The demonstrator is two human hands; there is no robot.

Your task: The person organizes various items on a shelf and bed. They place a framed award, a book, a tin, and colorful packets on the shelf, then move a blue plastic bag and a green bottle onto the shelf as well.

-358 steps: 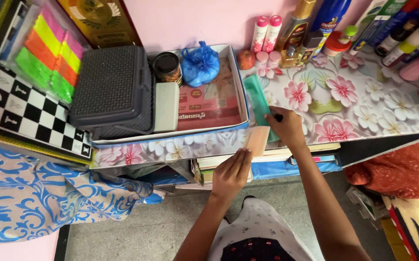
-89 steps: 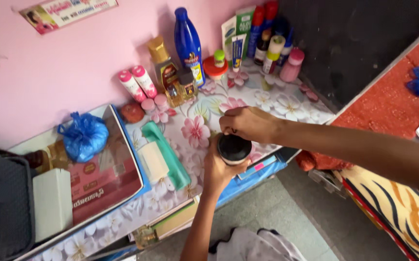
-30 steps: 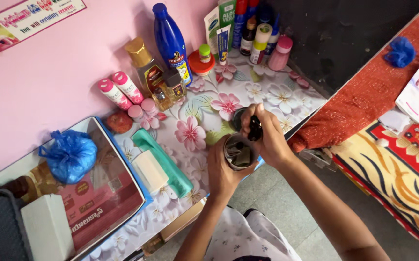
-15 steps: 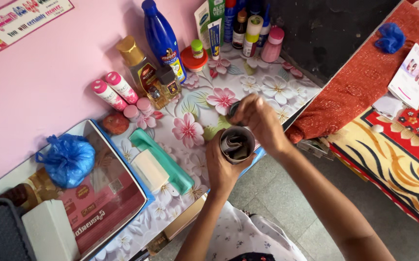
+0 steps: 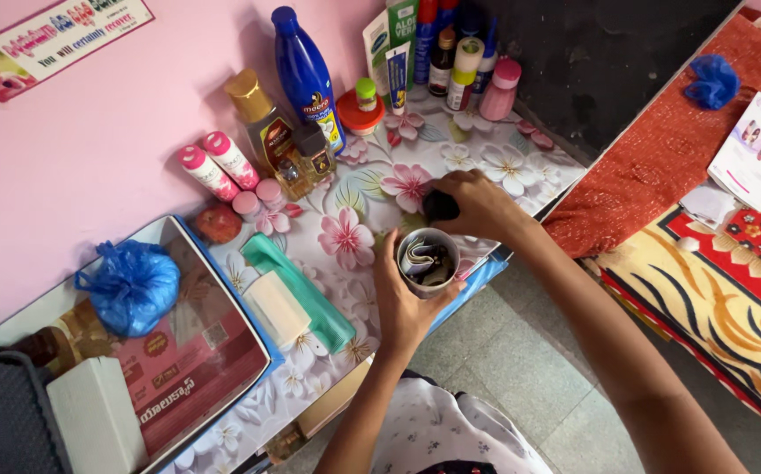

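At the left end of the flower-patterned shelf top (image 5: 358,189), a shallow blue-edged cardboard tray (image 5: 222,290) is filled by a knotted blue plastic bag (image 5: 127,287) and a white rectangular box (image 5: 95,426). Just right of the tray, a long green plastic case (image 5: 310,294) is laid slantwise toward the front edge, with a cream rectangular bar (image 5: 275,307) on top of it. Along the back edge, against the pink wall, 2 pink-capped tubes (image 5: 218,167), an amber bottle with a gold cap (image 5: 262,123) and a tall blue plastic bottle (image 5: 306,70) are lined up; more bottles are crowded into the back right corner. Bare patterned surface is left in the middle of the shelf top, behind the hands.

At the front edge, a small open round tin (image 5: 427,261) is held upright, its mouth upward and folded paper seen inside. It is gripped from below and from the side by the left hand (image 5: 402,303), fingers curled around its wall. The right hand (image 5: 477,206) is reached in from the right, forearm slanted across the front right corner, fingers closed on a small dark round lid (image 5: 439,206) just behind the tin's rim. Right of the shelf top, an orange-red cloth (image 5: 661,158) is spread.
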